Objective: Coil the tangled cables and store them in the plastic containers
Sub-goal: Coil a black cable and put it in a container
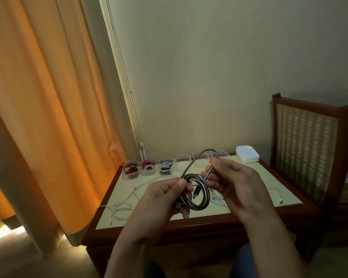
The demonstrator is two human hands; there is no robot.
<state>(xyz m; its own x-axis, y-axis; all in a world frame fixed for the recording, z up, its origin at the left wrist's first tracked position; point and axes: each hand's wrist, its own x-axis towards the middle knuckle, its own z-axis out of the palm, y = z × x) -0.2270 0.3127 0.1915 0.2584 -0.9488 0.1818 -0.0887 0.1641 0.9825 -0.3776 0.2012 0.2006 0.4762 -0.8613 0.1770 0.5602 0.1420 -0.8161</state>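
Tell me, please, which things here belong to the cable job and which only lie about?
Job: grey cable, held by the left hand and right hand; white cables on the table; plastic containers.
Lying about: chair; curtain.

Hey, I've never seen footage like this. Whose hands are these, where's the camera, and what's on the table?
There is no machine here: a person wears one camera on the head, looking down at their own hands. The left hand grips a dark, shiny cable wound into a coil; the right hand pinches its loose loop. Below is a table. Along its back edge stands a row of clear containers; the three on the left hold coiled cables, the others look empty. Beside them lies a white stack, probably lids. Loose white cables lie on the table, not yet coiled.
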